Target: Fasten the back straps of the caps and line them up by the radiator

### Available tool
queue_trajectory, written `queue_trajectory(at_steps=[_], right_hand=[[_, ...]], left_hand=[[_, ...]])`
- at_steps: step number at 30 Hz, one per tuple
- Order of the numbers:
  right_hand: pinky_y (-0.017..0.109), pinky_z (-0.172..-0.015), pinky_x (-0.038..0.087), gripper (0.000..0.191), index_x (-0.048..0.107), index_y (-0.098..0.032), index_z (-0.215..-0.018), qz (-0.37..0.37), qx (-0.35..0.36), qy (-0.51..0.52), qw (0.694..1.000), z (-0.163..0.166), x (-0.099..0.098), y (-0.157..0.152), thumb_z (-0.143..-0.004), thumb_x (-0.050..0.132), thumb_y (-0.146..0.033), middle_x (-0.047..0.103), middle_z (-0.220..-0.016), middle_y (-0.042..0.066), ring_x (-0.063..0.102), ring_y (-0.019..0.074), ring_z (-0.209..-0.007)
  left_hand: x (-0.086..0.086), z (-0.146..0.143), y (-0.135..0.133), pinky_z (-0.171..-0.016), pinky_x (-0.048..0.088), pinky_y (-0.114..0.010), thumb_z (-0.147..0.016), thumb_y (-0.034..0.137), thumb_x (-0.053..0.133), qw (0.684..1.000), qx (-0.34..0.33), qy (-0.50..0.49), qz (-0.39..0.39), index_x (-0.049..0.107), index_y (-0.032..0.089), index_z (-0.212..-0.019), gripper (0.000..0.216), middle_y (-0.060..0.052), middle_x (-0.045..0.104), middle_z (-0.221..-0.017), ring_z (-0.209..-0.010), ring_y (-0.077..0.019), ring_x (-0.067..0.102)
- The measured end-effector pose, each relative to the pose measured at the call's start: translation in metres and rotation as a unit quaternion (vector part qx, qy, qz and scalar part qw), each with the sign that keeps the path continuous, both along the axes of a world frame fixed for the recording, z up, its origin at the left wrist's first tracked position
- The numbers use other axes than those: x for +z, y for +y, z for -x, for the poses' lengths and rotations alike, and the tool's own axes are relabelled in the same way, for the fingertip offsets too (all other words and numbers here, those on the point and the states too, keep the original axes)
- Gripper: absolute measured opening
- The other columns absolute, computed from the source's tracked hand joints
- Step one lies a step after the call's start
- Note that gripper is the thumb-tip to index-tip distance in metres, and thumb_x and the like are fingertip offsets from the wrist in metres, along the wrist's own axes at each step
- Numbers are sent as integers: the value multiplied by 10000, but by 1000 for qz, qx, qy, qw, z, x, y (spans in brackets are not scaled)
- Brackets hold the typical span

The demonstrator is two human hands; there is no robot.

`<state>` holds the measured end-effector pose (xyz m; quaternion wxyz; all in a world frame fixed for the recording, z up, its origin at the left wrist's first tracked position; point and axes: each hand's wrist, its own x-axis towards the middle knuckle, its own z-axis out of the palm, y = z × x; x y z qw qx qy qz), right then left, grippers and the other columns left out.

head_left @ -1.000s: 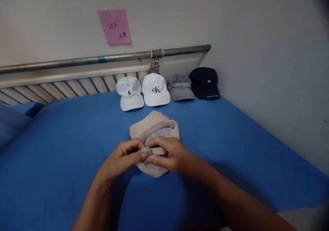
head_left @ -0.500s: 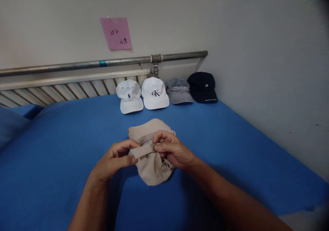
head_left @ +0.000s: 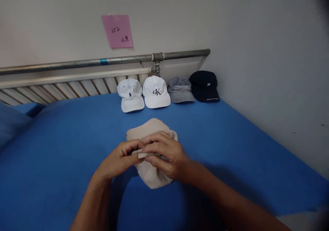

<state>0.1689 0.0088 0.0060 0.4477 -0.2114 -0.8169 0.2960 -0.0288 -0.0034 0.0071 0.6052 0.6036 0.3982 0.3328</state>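
A beige baseball cap (head_left: 151,174) lies upside down on the blue sheet, its brim pointing away from me. My left hand (head_left: 123,159) pinches the cap's back strap (head_left: 144,154) between thumb and fingers from the left. From the right, my right hand (head_left: 167,154) holds the same strap, its thumb below and fingers above. The fingers of both hands almost meet over the strap. My right hand hides most of the cap's opening and the strap's right part.
Behind the beige cap stand a white cap (head_left: 130,95), another white cap with dark letters (head_left: 155,101), a grey cap (head_left: 181,90) and a black cap (head_left: 204,87) in a row. A radiator (head_left: 77,87) and metal pipe (head_left: 128,58) run along the wall. A pink note (head_left: 118,30) hangs above.
My right hand has moved left along the strap, closer to my left hand, and now covers more of the cap. The strap's flat face has tilted edge-on.
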Motion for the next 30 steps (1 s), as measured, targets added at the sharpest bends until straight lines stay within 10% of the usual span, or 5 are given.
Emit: queue_trajectory(at_steps=[9,21,30], right_hand=[[337,-863,482,171,616,-191,-941,261,107,48,958,-4,-1,2,-798,588,-101,672,-963,31,620,158,-936],[391,-883,429,270,600,-180,-1146,-11,40,-117,992,4,5,-4,-886,534,-203,639,-994,71,550,195,-906],[379,-824,470,214,650,-169,-1041,7,-10,-128,992,5,-2,-7,-928,480,-233,581,-919,77,535,191,-877]], left_hand=[[-6,6,2,-624,377,-223,-800,213,616,993,-109,27,44,664,190,-991,198,9,577,-800,-682,-112,469],[-7,-1,4,-740,421,-246,-701,174,721,997,-64,-27,37,689,183,-891,193,-2,626,-846,-818,-148,535],[-9,2,3,-720,434,-229,-676,201,777,992,0,-76,105,679,196,-998,337,-9,619,-868,-799,-128,556]])
